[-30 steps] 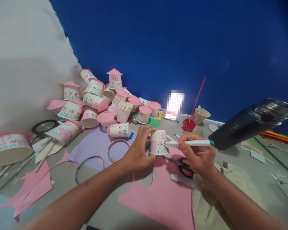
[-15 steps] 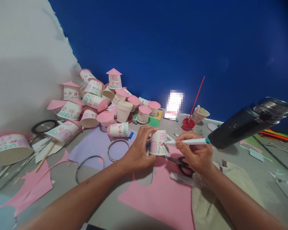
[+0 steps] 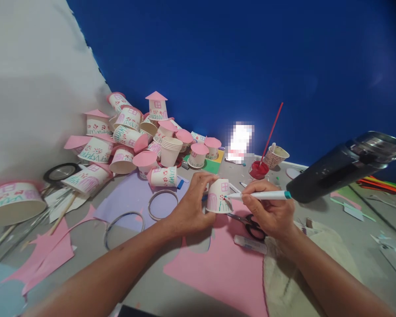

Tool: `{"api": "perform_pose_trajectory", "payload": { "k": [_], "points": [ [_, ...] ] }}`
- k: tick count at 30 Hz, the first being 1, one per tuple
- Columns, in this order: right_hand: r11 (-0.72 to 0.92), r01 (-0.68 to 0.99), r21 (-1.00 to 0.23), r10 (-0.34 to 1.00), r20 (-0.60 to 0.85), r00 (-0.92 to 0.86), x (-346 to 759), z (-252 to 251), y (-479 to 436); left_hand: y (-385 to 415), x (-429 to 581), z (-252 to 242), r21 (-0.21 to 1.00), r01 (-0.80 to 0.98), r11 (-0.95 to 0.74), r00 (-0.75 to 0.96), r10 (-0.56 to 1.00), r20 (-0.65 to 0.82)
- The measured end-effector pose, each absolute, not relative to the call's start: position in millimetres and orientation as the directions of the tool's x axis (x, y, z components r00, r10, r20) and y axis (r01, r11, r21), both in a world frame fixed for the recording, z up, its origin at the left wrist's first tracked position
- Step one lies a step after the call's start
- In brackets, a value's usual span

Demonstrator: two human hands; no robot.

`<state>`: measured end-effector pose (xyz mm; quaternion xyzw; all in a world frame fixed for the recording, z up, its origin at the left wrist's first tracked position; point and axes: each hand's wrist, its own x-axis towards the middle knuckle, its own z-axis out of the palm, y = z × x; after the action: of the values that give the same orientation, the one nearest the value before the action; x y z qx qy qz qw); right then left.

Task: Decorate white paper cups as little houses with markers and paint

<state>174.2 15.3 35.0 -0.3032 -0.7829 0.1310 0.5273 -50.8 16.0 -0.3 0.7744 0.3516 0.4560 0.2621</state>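
My left hand [image 3: 198, 200] grips a white paper cup [image 3: 214, 202] turned upside down, thumb near its rim and fingers round the top. The cup carries a drawn purple door and window, red flowers and green strokes. In my right hand [image 3: 270, 209] is a white marker with a green end [image 3: 267, 195], held like a pen, its tip at the cup's side by the red flowers. Beneath the hands lie a sheet of pink paper [image 3: 224, 273], black-handled scissors [image 3: 252, 226] and a glue stick [image 3: 250, 243] lying on its side.
Several decorated cups with pink paper roofs [image 3: 128, 116] are piled at the left, beside stacked plain cups [image 3: 170, 152]. Two rings [image 3: 163, 205] lie on purple paper [image 3: 128, 193]. At the right are a dark flask [image 3: 336, 169], a red pot [image 3: 258, 170] and a cloth [image 3: 313, 259].
The marker's tip has shifted slightly left across the cup's side. My left hand and the cup have turned a little, bringing the drawing slightly round.
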Motion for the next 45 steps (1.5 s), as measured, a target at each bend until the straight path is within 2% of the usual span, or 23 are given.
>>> {"api": "perform_pose_trajectory", "payload": {
  "k": [8, 12, 17, 24, 31, 37, 42, 45],
  "points": [
    [0.761, 0.361, -0.539, 0.639, 0.717, -0.279, 173.2, 36.8, 16.0, 16.0, -51.2, -1.2, 0.697, 0.327, -0.638, 0.352, 0.767, 0.536],
    [0.763, 0.368, -0.531, 0.629, 0.74, -0.238, 172.3, 37.1, 14.8, 15.0, -51.0, -0.6, 0.705, 0.334, -0.625, 0.354, 0.777, 0.521],
    [0.765, 0.362, -0.532, 0.636, 0.711, -0.3, 170.7, 40.0, 14.6, 13.8, -49.9, 2.0, 0.712, 0.331, -0.619, 0.353, 0.781, 0.514],
    [0.76, 0.364, -0.538, 0.636, 0.73, -0.251, 172.6, 39.1, 13.8, 13.6, -49.1, 3.2, 0.716, 0.342, -0.609, 0.352, 0.789, 0.503],
    [0.764, 0.355, -0.539, 0.641, 0.696, -0.323, 170.6, 39.5, 13.2, 13.8, -49.2, 2.0, 0.723, 0.335, -0.605, 0.353, 0.791, 0.499],
    [0.744, 0.37, -0.556, 0.659, 0.701, -0.272, 170.6, 40.4, 12.6, 12.7, -49.4, 4.3, 0.722, 0.344, -0.6, 0.361, 0.795, 0.488],
    [0.768, 0.349, -0.537, 0.638, 0.692, -0.338, 169.0, 38.5, 12.3, 12.7, -48.8, 4.3, 0.73, 0.346, -0.589, 0.364, 0.802, 0.474],
    [0.754, 0.348, -0.557, 0.652, 0.696, -0.3, 168.9, 38.0, 12.3, 12.8, -48.7, 3.5, 0.728, 0.35, -0.59, 0.371, 0.801, 0.471]
  ]
}}
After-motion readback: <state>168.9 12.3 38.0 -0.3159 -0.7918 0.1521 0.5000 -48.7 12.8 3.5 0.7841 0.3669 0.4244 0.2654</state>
